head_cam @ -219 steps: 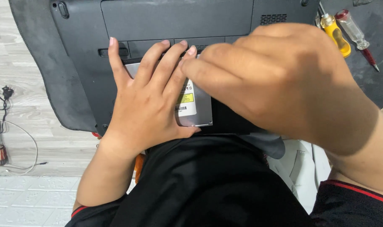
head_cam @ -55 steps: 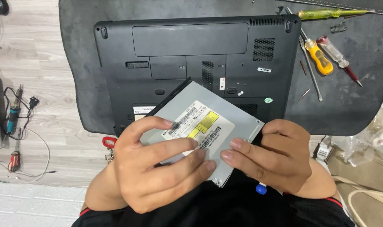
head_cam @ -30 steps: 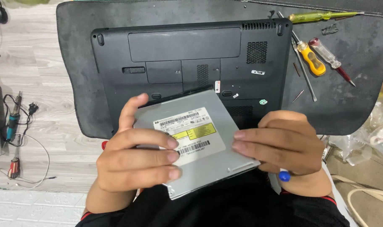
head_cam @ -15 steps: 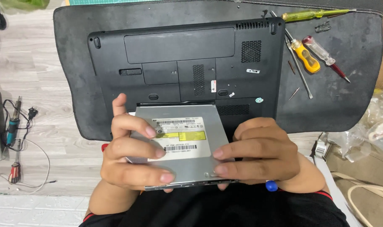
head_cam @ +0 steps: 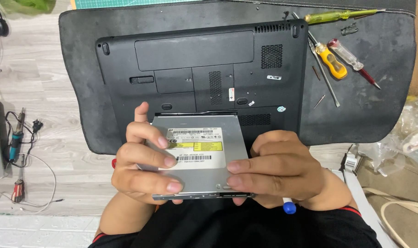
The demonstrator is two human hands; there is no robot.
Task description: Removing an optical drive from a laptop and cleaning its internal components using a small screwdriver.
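A flat silver optical drive (head_cam: 197,151) with a white and yellow label is held level above my lap, in front of the laptop. My left hand (head_cam: 142,165) grips its left edge, fingers lying over the top. My right hand (head_cam: 278,172) grips its right side and near corner. Behind the drive lies a black laptop (head_cam: 204,69), upside down on a dark mat (head_cam: 369,105), its underside panels facing up.
Several screwdrivers lie on the mat at the upper right, among them a yellow-handled one (head_cam: 332,59) and a red-handled one (head_cam: 351,62). A soldering iron (head_cam: 15,138) and cables lie on the wooden floor at left. Plastic bags (head_cam: 406,138) sit at right.
The drive, first under my hands at the laptop's near edge, has come out and been turned in both hands until it sits square and level in front of me.
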